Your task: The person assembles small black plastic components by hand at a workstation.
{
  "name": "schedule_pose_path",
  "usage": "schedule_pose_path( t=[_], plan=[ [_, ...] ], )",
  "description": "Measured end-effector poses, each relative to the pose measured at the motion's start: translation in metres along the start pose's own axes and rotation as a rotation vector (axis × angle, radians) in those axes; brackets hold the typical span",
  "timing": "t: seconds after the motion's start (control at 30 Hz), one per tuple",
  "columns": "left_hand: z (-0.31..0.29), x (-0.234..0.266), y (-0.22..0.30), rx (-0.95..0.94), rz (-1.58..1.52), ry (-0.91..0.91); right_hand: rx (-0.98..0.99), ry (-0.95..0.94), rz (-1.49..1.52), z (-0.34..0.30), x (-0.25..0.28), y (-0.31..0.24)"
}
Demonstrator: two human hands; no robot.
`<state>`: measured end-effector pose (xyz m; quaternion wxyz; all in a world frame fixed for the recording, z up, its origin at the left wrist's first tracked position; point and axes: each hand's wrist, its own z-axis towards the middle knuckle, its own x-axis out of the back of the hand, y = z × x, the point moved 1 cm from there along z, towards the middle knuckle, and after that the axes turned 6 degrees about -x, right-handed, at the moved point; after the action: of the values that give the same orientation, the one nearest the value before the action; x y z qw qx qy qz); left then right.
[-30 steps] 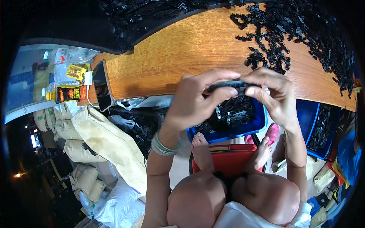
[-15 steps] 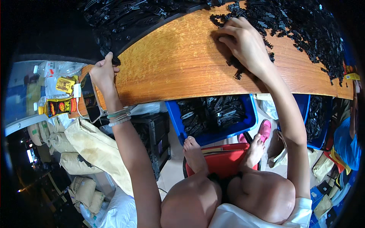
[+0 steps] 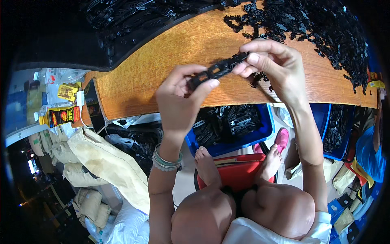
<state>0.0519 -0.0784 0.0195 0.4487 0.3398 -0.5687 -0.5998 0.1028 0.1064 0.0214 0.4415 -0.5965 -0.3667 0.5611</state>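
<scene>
Above the table's near edge, my left hand (image 3: 178,99) is closed on one end of a long black plastic part (image 3: 220,68) with rectangular openings along it. The part slants up to the right, slightly blurred. At its upper end my right hand (image 3: 282,71) pinches a small black plastic piece (image 3: 243,57) between thumb and fingers, touching the long part. Whether the two are joined, I cannot tell. Just beneath the right hand lie a few loose small black pieces (image 3: 256,80). A big heap of such pieces (image 3: 308,34) spreads over the far right of the wooden table (image 3: 162,61).
Long black parts fill a dark tray (image 3: 134,24) at the far left. Below the table stand a blue crate (image 3: 271,122) and another blue crate (image 3: 321,118), both holding black parts. A phone (image 3: 96,110), a white charger (image 3: 80,98) and a yellow-black packet (image 3: 65,116) lie left.
My left hand has come from the dark tray's edge to the middle, bringing the long black part. My right hand has drawn back from the heap and now meets it with a small piece.
</scene>
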Motion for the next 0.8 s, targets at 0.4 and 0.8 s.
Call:
schedule_pose_path(
  t=[0.4,0.8],
  plan=[
    [-0.011,-0.015,0.022,0.168,-0.163,-0.119,0.522,0.100,-0.766,-0.021,-0.016,-0.001],
    [-0.011,-0.006,0.014,-0.072,-0.159,-0.189,0.183,0.132,-0.565,-0.028,-0.019,0.007]
  ],
)
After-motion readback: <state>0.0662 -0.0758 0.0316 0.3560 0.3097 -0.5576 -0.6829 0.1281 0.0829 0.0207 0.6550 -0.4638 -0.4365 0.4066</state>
